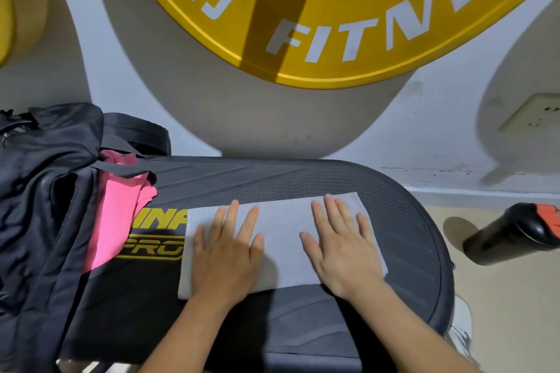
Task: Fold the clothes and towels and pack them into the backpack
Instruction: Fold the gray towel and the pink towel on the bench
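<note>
A folded grey towel [281, 239] lies flat on a dark oval platform [403, 221]. My left hand [225, 251] presses on its left half with fingers spread straight. My right hand [339, 242] lies flat on its right half the same way. At the left stands a black backpack [45, 191], open, with a pink garment [118, 209] showing in its mouth. The towel's left edge covers part of the yellow lettering printed on the platform.
A black bottle with a red-orange cap [515, 233] lies on the tan floor at the right. A large yellow fitness sign [333, 24] hangs on the white wall behind, with a wall socket [533, 115] at the far right. A white shoe [460, 330] shows past the platform's right edge.
</note>
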Demonstrator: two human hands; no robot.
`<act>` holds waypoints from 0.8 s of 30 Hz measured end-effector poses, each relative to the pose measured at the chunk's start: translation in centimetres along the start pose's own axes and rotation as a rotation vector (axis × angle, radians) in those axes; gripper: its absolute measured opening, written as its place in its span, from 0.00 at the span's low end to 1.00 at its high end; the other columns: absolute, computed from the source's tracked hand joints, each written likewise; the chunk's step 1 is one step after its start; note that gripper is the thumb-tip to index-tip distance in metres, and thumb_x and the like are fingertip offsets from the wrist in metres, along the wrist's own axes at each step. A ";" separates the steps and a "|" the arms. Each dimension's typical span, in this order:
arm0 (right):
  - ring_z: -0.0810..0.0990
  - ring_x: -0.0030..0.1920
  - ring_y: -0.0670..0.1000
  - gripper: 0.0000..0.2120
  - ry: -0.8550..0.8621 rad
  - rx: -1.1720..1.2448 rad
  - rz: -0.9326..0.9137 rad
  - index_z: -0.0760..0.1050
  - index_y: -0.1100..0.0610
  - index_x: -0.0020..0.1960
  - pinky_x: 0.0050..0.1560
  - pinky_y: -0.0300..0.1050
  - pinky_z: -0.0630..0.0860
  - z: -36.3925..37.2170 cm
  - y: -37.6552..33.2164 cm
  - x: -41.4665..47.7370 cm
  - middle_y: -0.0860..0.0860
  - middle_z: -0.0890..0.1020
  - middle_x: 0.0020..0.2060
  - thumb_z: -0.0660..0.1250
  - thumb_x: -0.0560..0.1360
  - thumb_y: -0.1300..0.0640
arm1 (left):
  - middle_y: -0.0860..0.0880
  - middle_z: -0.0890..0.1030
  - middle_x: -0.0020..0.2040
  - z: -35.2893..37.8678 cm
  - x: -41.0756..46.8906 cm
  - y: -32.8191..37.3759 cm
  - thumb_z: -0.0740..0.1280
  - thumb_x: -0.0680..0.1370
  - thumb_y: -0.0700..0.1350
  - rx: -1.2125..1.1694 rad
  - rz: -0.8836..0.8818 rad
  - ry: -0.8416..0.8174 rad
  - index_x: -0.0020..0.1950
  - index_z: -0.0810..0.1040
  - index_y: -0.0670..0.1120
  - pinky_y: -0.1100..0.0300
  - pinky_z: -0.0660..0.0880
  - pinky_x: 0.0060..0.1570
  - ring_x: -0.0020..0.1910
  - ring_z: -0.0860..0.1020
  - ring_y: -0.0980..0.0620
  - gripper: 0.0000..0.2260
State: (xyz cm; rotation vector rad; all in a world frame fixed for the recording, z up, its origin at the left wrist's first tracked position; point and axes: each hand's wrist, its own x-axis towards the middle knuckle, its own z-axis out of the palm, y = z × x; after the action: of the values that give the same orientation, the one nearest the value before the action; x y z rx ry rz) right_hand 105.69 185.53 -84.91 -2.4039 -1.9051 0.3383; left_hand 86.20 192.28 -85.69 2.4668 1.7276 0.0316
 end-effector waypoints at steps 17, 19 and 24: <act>0.67 0.65 0.59 0.28 -0.045 0.319 0.206 0.63 0.50 0.72 0.61 0.51 0.69 -5.3 3.5 3.5 0.53 0.71 0.65 0.67 0.75 0.55 | 0.38 0.71 0.64 -3.9 1.2 -3.7 0.66 0.72 0.36 -0.486 -0.418 0.007 0.73 0.65 0.46 0.51 0.67 0.61 0.62 0.71 0.37 0.30; 0.71 0.63 0.58 0.27 -0.113 0.383 0.213 0.66 0.52 0.71 0.60 0.48 0.70 -5.8 3.5 4.3 0.55 0.73 0.63 0.67 0.73 0.58 | 0.39 0.69 0.66 -4.5 1.9 -3.5 0.65 0.73 0.37 -0.527 -0.494 -0.068 0.74 0.61 0.47 0.51 0.67 0.61 0.63 0.70 0.38 0.31; 0.76 0.55 0.55 0.23 -0.302 0.354 0.245 0.72 0.58 0.64 0.50 0.43 0.73 -7.4 3.4 5.5 0.54 0.78 0.55 0.68 0.69 0.60 | 0.45 0.78 0.55 -3.9 2.8 -4.6 0.66 0.71 0.40 -0.510 -0.538 -0.094 0.61 0.72 0.46 0.56 0.71 0.49 0.56 0.75 0.42 0.19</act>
State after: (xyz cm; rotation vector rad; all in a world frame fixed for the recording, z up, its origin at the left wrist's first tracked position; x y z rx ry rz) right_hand 111.59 190.75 -79.07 -2.4414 -1.4743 1.0102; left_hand 82.51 196.86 -82.48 1.5843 1.9768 0.2601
